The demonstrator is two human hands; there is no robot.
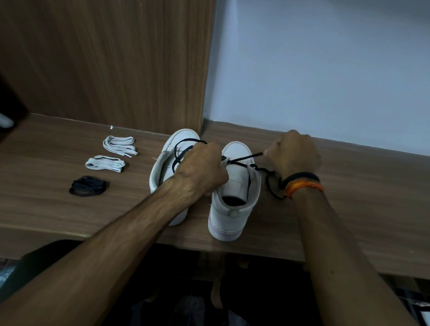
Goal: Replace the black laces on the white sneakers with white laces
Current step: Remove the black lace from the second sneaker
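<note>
**Unlacing the right-hand sneaker**

The right hand [295,154] is pinching the thin black lace [245,158] taut, drawing it from the white leather sneaker [235,190] at the wooden bench's [360,214] front edge. The left hand [203,167], fingers curled, is steadying the eyelets. Two flat white lace bundles [119,144] are lying leftward. Next: freeing lower eyelets.

Wood-grain desk [361,201] runs across the whole view, same brown laminate as the tall panel [101,49] standing up behind it on the left. Plain pale wall [346,70] on the right (kinda bluish in this dim light). Below the desk edge it's mostly dark.
</note>
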